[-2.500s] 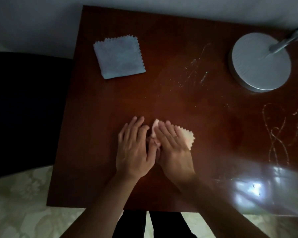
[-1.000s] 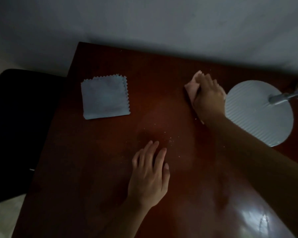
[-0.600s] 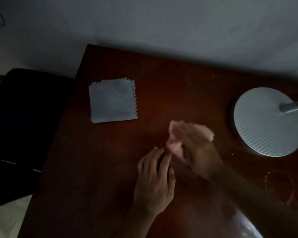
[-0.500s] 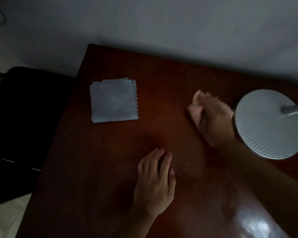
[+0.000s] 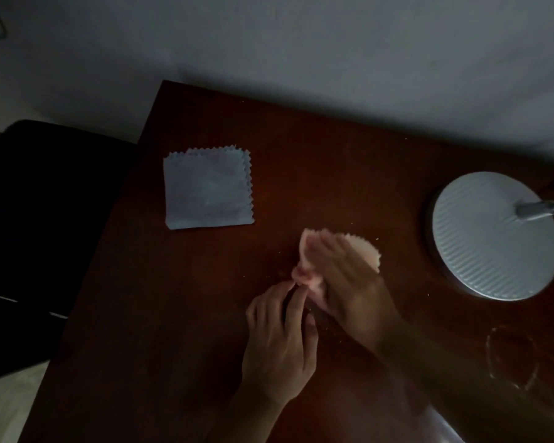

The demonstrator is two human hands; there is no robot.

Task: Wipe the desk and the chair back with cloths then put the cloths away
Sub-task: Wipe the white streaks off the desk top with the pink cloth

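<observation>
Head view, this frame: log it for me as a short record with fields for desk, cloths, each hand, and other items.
desk: dark red-brown wooden desk, crumbs and pale smears showing on it
pink cloth: pink cloth under the right hand, on the desk
blue cloth: blue cloth lying flat near the far left corner, untouched
right hand: right hand pressing flat on the pink cloth, blurred
left hand: left hand resting on the desk, fingertips at the pink cloth's edge
other: round lamp base on the right; black chair left of the desk
</observation>
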